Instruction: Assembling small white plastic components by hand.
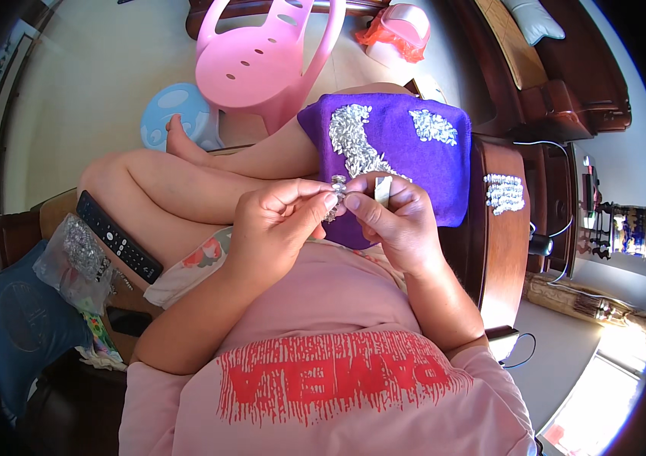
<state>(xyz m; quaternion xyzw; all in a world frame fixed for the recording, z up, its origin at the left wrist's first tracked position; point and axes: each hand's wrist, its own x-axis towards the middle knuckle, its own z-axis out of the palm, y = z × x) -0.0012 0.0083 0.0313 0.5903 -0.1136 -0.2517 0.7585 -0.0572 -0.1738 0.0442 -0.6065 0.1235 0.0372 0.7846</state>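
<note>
My left hand (285, 216) is closed in a pinch on a small cluster of silver beads (338, 183), held up in front of my lap. On the other side of the beads, thumb and forefinger of my right hand (395, 220) pinch together against it. A pale flat strip (382, 191) lies across the fingers of that hand; whether it is wrapped on or held I cannot tell. Just beyond the hands, a purple cloth (422, 171) covers a flat surface. On it lie a large pile of loose silver beads (349, 135) and a smaller bead pile (434, 127).
Several finished-looking bead strands (504, 194) rest on the wooden armrest (499, 258) at right. A black remote control (119, 237) and a clear plastic bag (72, 262) with shiny pieces lie at left. Ahead stand a pink chair (262, 64), a blue stool (174, 114) and a pink bin (399, 34).
</note>
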